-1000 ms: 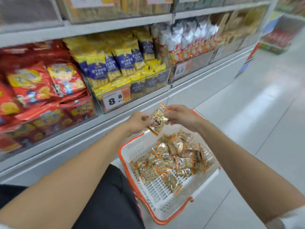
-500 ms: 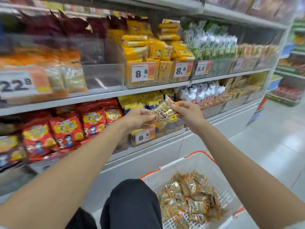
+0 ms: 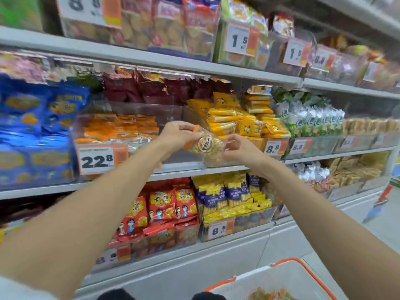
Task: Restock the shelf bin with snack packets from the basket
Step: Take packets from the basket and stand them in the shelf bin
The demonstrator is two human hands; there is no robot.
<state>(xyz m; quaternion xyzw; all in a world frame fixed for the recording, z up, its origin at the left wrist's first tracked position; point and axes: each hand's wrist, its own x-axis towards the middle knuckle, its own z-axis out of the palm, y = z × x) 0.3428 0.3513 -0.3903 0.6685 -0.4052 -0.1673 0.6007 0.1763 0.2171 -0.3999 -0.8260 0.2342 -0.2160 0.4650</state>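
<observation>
Clear film wraps the snack packet [image 3: 205, 146] that we hold up at the centre of the frame, level with the middle shelf [image 3: 216, 169]. Our left hand [image 3: 176, 136] pinches its orange-sealed upper left end, thumb and fingers curled together on the film. Our right hand [image 3: 239, 148] grips the opposite end, fingers bent round the edge. The packet, pale gold with a round label, hangs tilted between both hands, in front of the transparent shelf bin [image 3: 147, 109] and over the bare right part of it. Whether it touches the bin we cannot tell.

Stacked orange packets [image 3: 121, 126] fill the left part of that bin, above a price tag [image 3: 96, 160] reading 22.8. Just right of the bin, yellow packs [image 3: 227, 118] crowd the next compartment. Blue bags [image 3: 32, 118] line the left edge of the frame. On the shelf below, red bags [image 3: 164, 204] stand beside blue-and-yellow packs [image 3: 223, 195].

At the lower right edge of the frame, well below our hands, the white basket [image 3: 287, 262] with its orange rim shows only its top corner. A few more packets [image 3: 270, 295] are just visible inside. Blur softens the upper shelves at the top of the frame, where the labels are too smeared for us to read beyond the large numerals
</observation>
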